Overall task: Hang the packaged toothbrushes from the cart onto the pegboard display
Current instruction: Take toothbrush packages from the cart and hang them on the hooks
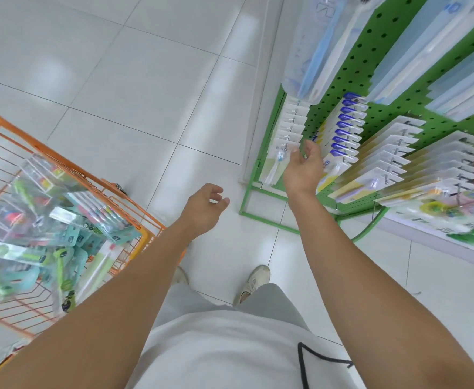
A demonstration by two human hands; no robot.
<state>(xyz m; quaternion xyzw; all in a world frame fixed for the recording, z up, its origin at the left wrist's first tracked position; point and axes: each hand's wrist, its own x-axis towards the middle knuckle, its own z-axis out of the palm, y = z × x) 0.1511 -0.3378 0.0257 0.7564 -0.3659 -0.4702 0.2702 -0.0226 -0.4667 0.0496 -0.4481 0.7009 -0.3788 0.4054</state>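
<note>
The toothbrushes (48,220) I am hanging are lying heaped in the cart (70,164), well apart from the pegboard (381,51). My right hand (304,167) is reaching empty, fingers loose, beside the packs on the lowest left peg, probably settling them. My left hand (205,206) is hovering relaxed, holding nothing, between cart and pegboard.

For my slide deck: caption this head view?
Both hands empty: right hand at green pegboard, left hand beside orange cart.
</note>
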